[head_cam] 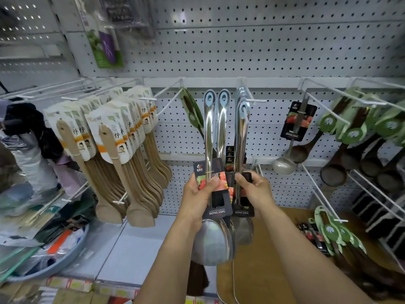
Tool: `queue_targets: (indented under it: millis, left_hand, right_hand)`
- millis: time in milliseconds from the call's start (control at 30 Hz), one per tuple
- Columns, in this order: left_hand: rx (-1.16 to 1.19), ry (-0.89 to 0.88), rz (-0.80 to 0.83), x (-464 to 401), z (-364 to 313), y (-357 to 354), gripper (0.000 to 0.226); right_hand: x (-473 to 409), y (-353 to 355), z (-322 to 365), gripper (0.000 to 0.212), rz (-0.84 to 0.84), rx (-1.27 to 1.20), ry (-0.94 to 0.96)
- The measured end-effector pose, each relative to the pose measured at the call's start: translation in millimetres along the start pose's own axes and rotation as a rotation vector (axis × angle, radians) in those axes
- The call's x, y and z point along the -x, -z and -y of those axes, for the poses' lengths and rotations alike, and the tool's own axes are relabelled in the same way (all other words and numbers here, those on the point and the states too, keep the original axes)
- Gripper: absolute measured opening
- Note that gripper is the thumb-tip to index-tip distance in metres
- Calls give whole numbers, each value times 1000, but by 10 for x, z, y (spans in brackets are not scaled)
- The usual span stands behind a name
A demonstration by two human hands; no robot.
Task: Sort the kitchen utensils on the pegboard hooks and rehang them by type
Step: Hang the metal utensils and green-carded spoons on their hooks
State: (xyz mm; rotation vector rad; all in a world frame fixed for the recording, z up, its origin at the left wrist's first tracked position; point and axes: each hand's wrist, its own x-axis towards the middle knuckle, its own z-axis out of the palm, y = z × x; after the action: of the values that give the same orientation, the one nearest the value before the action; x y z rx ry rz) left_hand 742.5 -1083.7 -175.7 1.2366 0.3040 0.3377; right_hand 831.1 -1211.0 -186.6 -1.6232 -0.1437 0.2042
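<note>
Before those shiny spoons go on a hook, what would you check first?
1. Left hand grips its two steel spoons with blue-ringed handle ends firmly: ok.
2. Right hand holds the second bunch of steel spoons: ok.
3. Blue hanging holes face upward toward the hooks: ok.
4. Second bunch already threaded on the white hook: cannot tell.
5. Neighbouring hook with the single dark wooden utensil in green card is free of steel spoons: ok.
6. Lone steel ladle hangs among dark wooden ladles: not ok.
</note>
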Motion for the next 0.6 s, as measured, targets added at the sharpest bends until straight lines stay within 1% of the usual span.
queue_targets:
  millis: [133, 400, 467, 533, 600]
  left_hand:
    - [21, 17, 4, -81, 23, -20, 30]
    - [52, 46, 11, -152, 56, -29, 29]
    - [62, 50, 15, -152, 51, -43, 29]
    - [75, 53, 18, -140, 44, -59, 30]
    - [91, 46, 20, -118, 33, -70, 30]
  right_hand:
    - [-147, -37, -11, 11, -3, 6, -59]
    - [-329, -41, -44, 7, -48, 6, -101]
    - [-356, -37, -57, 22, -94, 56, -92]
    - [-331, -59, -32, 33, -227, 150, 13]
    - [-226, -97, 70, 27, -357, 201, 199]
